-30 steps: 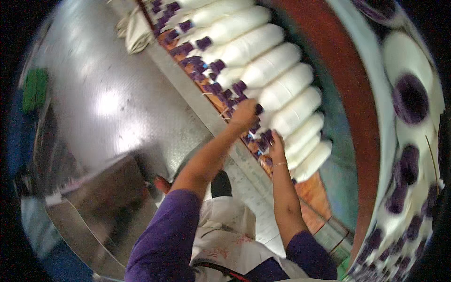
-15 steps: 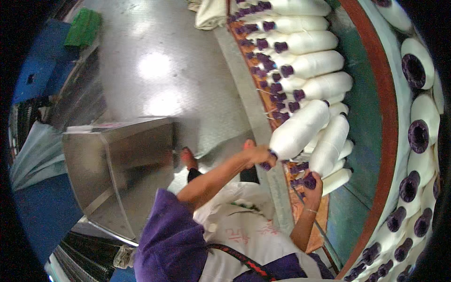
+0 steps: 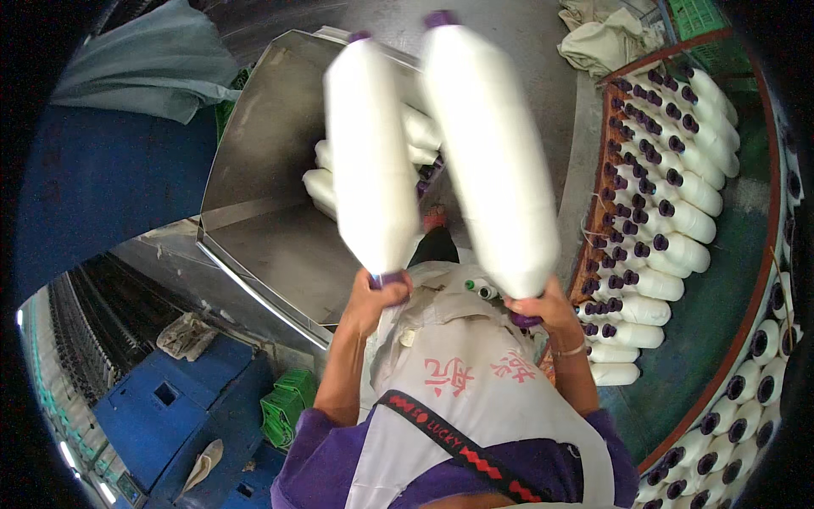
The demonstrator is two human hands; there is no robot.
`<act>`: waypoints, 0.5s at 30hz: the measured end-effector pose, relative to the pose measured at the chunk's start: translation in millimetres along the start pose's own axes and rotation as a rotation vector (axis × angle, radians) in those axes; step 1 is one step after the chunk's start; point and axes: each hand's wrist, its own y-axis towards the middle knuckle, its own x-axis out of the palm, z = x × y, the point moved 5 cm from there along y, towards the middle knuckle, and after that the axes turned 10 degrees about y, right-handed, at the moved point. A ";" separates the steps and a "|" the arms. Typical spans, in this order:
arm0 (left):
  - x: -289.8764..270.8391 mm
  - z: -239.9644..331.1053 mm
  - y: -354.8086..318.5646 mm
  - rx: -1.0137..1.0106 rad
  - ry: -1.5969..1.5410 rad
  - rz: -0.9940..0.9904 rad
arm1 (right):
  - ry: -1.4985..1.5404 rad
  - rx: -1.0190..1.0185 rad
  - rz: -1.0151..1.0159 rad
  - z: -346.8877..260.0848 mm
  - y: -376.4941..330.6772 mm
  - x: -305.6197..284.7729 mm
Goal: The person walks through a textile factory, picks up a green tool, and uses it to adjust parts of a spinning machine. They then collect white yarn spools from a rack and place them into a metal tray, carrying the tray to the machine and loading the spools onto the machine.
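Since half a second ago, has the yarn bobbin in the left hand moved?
Yes: the yarn bobbin has moved left, away from the curved red-brown rim, and now overlaps the metal bin in view.

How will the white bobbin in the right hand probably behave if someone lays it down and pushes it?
The bobbin would probably roll, since its body looks round with tapered ends. It seems stiff: the right hand grips only its lower purple end, yet it shows no sag. That one-handed hold suggests a manageable weight.
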 end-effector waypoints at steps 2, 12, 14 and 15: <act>-35.9 -6.2 28.4 0.089 -0.198 0.131 | 0.059 0.029 -0.070 -13.3 33.7 44.1; -127.7 -89.0 200.0 -0.022 -0.502 0.207 | -0.717 0.138 -0.095 -6.2 272.1 155.5; -125.2 -100.2 231.2 -0.075 -0.257 0.214 | -0.964 0.049 -0.083 -9.7 285.4 158.3; -126.6 -99.5 242.3 -0.068 -0.076 0.260 | -1.093 -0.077 -0.074 -16.4 287.4 161.7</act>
